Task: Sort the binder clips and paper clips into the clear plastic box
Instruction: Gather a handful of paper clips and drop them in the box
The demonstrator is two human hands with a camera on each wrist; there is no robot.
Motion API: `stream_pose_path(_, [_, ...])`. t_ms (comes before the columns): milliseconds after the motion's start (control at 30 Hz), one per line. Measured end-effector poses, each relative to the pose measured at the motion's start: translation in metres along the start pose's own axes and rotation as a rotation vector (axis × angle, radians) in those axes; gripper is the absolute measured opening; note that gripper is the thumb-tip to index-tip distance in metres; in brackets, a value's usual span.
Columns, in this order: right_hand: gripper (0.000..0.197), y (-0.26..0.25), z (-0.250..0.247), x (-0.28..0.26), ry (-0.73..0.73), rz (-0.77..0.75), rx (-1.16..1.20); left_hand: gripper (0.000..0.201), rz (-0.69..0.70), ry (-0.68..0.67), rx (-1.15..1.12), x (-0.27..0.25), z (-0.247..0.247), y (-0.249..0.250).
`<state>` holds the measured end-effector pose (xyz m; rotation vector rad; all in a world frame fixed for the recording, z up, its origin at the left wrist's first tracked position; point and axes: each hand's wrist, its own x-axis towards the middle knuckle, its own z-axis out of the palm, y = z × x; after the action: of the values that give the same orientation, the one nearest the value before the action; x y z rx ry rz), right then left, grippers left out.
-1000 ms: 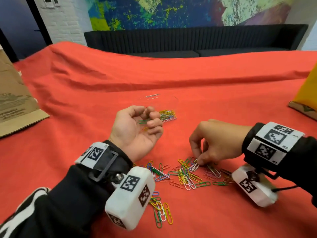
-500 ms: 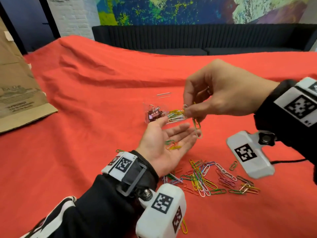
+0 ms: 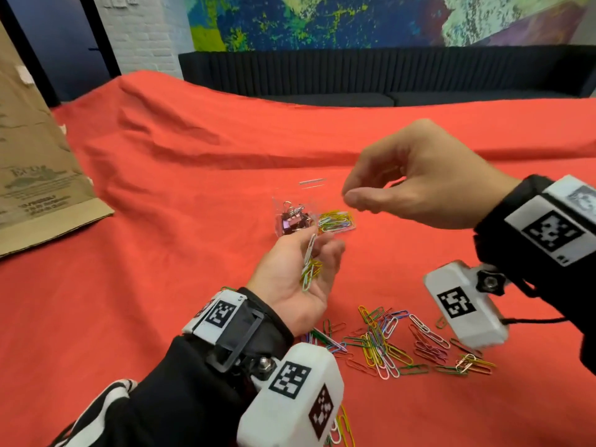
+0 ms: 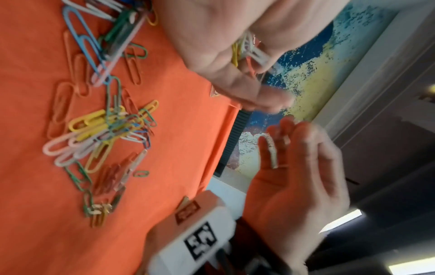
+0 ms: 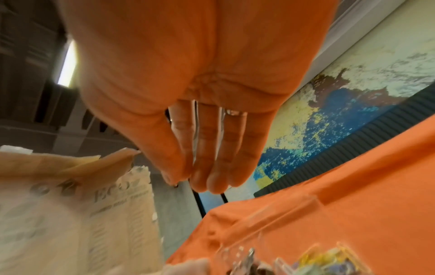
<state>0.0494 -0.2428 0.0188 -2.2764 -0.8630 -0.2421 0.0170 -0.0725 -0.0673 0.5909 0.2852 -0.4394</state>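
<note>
A clear plastic box [image 3: 314, 206] sits on the cloth-covered table [image 3: 161, 253], with binder clips [image 3: 292, 219] in its left compartment and paper clips [image 3: 337, 221] in its right. Nearer the viewer, the left hand [image 3: 300, 282], palm up, carries a few paper clips [image 3: 309, 264]. The right hand [image 3: 422, 185] hangs above the box's right side. A loose pile of paper clips [image 3: 396, 343] lies on the table below both hands. A paper bag [image 3: 35, 175] stands at far left; a sofa [image 3: 387, 75] lies behind the table.
</note>
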Motion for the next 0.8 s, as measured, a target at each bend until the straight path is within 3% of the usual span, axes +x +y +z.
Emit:
stream_pose_path(67, [0.010, 0.010, -0.012, -0.009, 0.032, 0.039, 0.010, 0.031, -0.014, -0.014, 0.053, -0.004, 0.005, 0.008])
stream_pose_path(300, [0.008, 0.042, -0.027, -0.034, 0.159, 0.167, 0.123, 0.019, 0.207, -0.030, 0.394, 0.025, 0.047, 0.055])
stream_pose_path(467, [0.010, 0.056, -0.023, -0.032, 0.045, 0.205, 0.050, 0.013, 0.359, 0.026, 0.626, 0.069, 0.080, 0.076])
stream_pose_path(567, [0.012, 0.065, -0.017, -0.032, -0.017, 0.238, -0.006, 0.025, 0.499, 0.081, 0.976, 0.094, 0.091, 0.077])
stream_pose_path(700, [0.010, 0.069, 0.001, -0.034, -0.136, 0.272, -0.151, 0.045, 0.583, 0.113, 1.400, 0.119, 0.101, 0.070])
stream_pose_path(800, [0.008, 0.067, 0.008, -0.035, -0.179, 0.269, -0.200, 0.059, 0.710, 0.083, 1.626, 0.128, 0.100, 0.067])
